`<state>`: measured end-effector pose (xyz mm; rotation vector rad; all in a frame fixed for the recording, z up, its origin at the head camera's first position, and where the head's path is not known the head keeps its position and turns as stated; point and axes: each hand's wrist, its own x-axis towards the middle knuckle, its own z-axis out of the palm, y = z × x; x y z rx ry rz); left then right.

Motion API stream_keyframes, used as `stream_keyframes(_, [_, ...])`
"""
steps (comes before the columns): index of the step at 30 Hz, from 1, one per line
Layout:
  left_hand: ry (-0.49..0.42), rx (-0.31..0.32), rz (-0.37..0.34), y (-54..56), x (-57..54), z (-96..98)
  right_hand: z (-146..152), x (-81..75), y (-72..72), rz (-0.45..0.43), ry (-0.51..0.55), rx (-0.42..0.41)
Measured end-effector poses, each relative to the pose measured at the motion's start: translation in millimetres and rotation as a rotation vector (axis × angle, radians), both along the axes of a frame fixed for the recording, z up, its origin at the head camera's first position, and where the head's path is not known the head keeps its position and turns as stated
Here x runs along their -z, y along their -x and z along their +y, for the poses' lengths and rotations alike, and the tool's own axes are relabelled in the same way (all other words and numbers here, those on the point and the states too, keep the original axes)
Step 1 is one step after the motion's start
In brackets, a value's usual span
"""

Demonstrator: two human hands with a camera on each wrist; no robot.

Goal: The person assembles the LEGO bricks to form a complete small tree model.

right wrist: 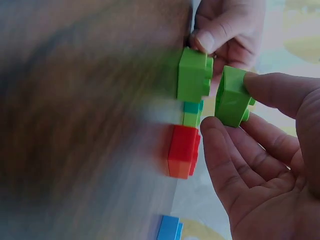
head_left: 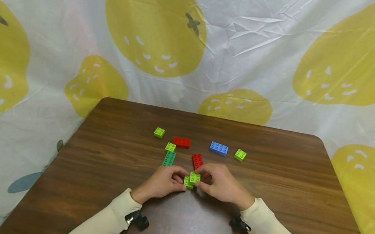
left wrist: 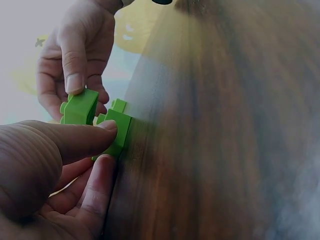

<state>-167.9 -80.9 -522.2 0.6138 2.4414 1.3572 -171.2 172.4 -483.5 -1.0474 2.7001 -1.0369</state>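
Near the middle of the table, my left hand (head_left: 161,182) pinches a lime-green toy building brick (head_left: 186,182) between thumb and fingers, its studs facing up. A second lime-green brick (head_left: 195,177) is pinched in my right hand (head_left: 224,184), held just above and slightly right of the first. The right wrist view shows a narrow gap between this raised brick (right wrist: 233,96) and the lower brick (right wrist: 193,75), which sits on the tabletop. From the left wrist view, the raised brick (left wrist: 82,107) looks tilted, with the right thumb on it. Right behind both hands lies a red brick (head_left: 197,161).
Farther back on the brown table (head_left: 286,186) lie a dark green brick (head_left: 169,158), a lime brick (head_left: 170,147) touching or close to it, another lime brick (head_left: 159,132), a red brick (head_left: 181,143), a blue brick (head_left: 218,148) and a lime brick (head_left: 240,155). A fruit-print curtain (head_left: 227,60) hangs behind.
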Motion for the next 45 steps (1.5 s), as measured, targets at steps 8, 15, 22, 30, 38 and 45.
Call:
stream_keyframes(8, [-0.021, 0.003, -0.003, 1.5, 0.2, 2.1, -10.1, 0.0, -5.5, -0.059, 0.018, -0.027])
stream_keyframes(15, [-0.018, 0.001, 0.010, 0.9, -0.4, 2.4, -14.0, 2.8, -4.5, -0.066, 0.004, -0.030])
stream_keyframes(22, [-0.006, -0.002, 0.006, -0.3, 0.6, 2.8, -14.5, 3.9, -4.6, -0.079, -0.010, -0.005])
stream_keyframes(30, [-0.001, -0.003, 0.015, 0.3, -1.0, 2.9, -15.0, 2.0, -1.3, -0.049, -0.023, -0.008])
stream_keyframes(38, [-0.007, -0.003, 0.015, 1.8, -0.3, 2.8, -16.6, 2.8, 2.0, -0.044, -0.002, 0.010])
stream_keyframes(45, [-0.022, -0.001, 0.001, 0.7, 1.1, 1.1, -18.4, 5.3, 3.5, -0.047, 0.008, 0.017])
